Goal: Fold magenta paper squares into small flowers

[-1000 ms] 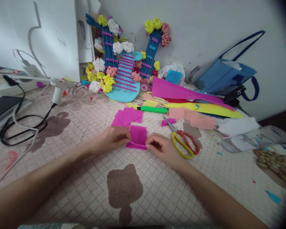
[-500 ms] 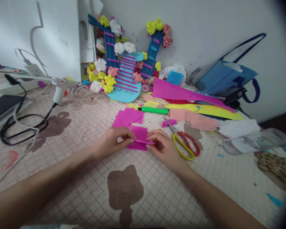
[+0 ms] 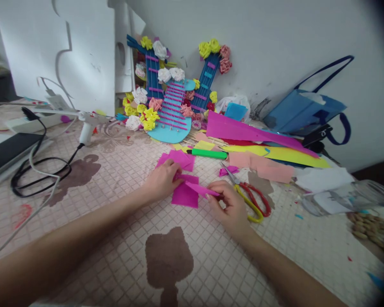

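Note:
My right hand (image 3: 230, 207) pinches the right end of a folded magenta paper piece (image 3: 201, 190), raised and slanting above the table. My left hand (image 3: 164, 180) is curled, its fingertips closed at the left end of the magenta paper; exactly which layer they grip is partly hidden. Under the raised piece lies a flat magenta paper square (image 3: 184, 198). Several more magenta squares (image 3: 182, 158) overlap just behind my left hand. Beside my right hand rest scissors (image 3: 251, 200) with one yellow and one red handle loop, and a small crumpled magenta scrap (image 3: 228, 170).
Behind lie a green marker (image 3: 209, 153), peach paper (image 3: 265, 166) and a large magenta sheet (image 3: 243, 128). Guitar-shaped crafts (image 3: 173, 113) with paper flowers lean on the wall. A glue gun (image 3: 87, 130) and cables stand left; a clear jar (image 3: 365, 196) and blue bag (image 3: 304, 106) are right.
My right hand has drawn its end of the folded magenta paper to the right, so the piece now slants. My left hand has shifted slightly up and left. The view has tilted a little.

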